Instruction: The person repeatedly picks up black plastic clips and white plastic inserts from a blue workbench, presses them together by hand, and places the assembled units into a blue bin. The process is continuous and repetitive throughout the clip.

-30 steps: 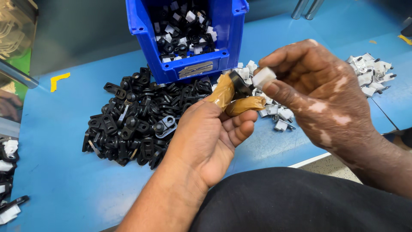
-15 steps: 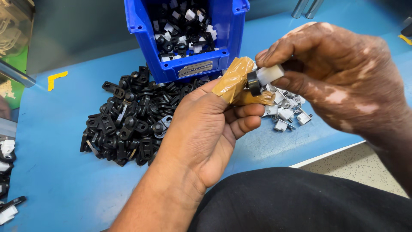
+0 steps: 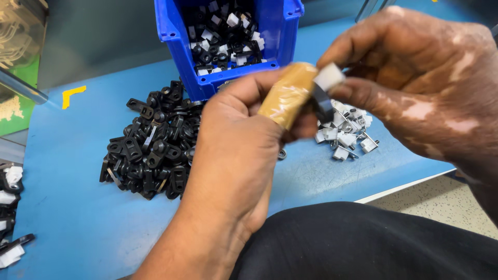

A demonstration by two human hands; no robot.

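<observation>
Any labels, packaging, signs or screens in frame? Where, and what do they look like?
Blue plastic bin: far centre of the blue table, open-topped, holding black and white parts.
Yellow corner mark: flat on the blue table surface, far left, L-shaped.
No screens or signs visible.

Assembly workshop: blue workbench [image 3: 78,228], blue parts bin [image 3: 171,31], heaped black plastic clips [image 3: 150,145].

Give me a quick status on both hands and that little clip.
Left hand, taped thumb, and right hand both pinch the small black-and-white clip above the blue table. Black clip pile and blue bin behind; nothing blocking.
</observation>
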